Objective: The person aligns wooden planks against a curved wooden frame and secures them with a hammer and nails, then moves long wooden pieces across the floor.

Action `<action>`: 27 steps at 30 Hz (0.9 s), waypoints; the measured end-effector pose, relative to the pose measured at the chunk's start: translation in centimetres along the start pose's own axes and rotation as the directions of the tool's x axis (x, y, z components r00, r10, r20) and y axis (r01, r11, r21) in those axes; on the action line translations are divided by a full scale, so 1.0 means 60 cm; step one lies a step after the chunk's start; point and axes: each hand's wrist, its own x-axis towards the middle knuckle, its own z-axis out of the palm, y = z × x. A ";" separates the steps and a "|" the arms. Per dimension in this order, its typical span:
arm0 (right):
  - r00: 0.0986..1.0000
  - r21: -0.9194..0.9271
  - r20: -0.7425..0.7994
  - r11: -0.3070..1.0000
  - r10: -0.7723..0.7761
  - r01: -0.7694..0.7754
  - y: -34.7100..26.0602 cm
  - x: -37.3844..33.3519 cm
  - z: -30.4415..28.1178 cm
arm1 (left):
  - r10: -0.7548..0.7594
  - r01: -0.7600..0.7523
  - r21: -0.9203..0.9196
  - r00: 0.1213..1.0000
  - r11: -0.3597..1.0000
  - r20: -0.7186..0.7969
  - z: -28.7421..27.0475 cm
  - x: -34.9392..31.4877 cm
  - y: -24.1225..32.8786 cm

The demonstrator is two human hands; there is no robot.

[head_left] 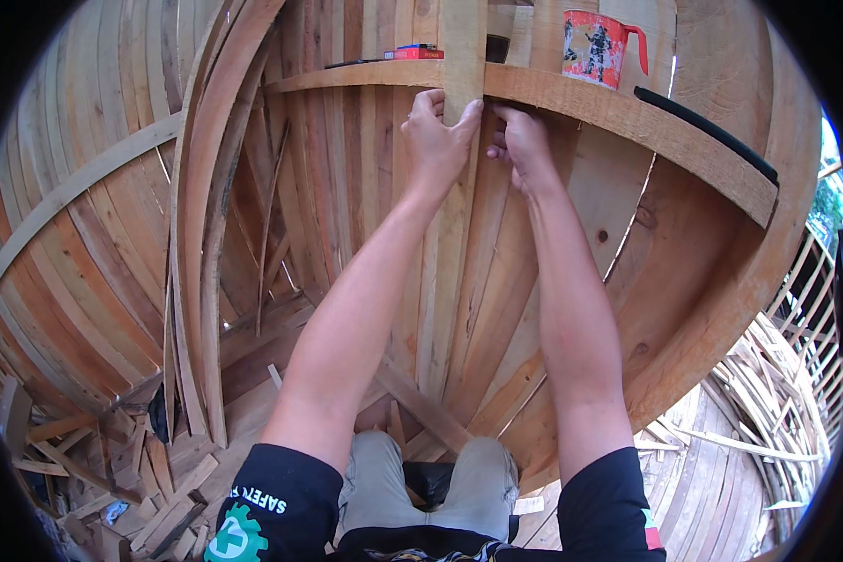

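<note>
A pale upright wooden batten [464, 56] crosses the front of a curved wooden shelf [618, 98] ahead of me. My left hand [440, 136] is closed on the batten just below the shelf, its thumb along the front face and its fingers round the left edge. To the right of the batten, my right hand [523, 148] is raised against the shelf's underside with curled fingers. Whatever it may hold is hidden by the fingers and the shadow there. Both forearms reach up with the elbows nearly straight.
On the shelf stand a red mug [598, 49], a small red box [414, 53] and a black strip [707, 131]. Curved planks [201, 225] rise at left. Wood offcuts [164, 506] litter the floor at lower left; a pile of thin slats [782, 393] lies at right.
</note>
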 end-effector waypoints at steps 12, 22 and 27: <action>0.986 0.127 0.163 0.990 0.036 -0.057 0.031 0.044 0.010 | 0.068 -0.066 0.137 0.998 0.988 -0.012 -0.003 0.005 -0.005; 0.969 0.222 0.244 0.975 -0.030 -0.026 0.039 0.061 0.024 | -0.082 0.093 0.099 0.991 0.991 -0.105 -0.009 -0.008 0.023; 0.958 0.275 0.287 0.960 -0.022 -0.060 0.044 0.075 0.021 | -0.023 0.031 0.070 0.993 0.997 -0.118 -0.001 -0.007 0.012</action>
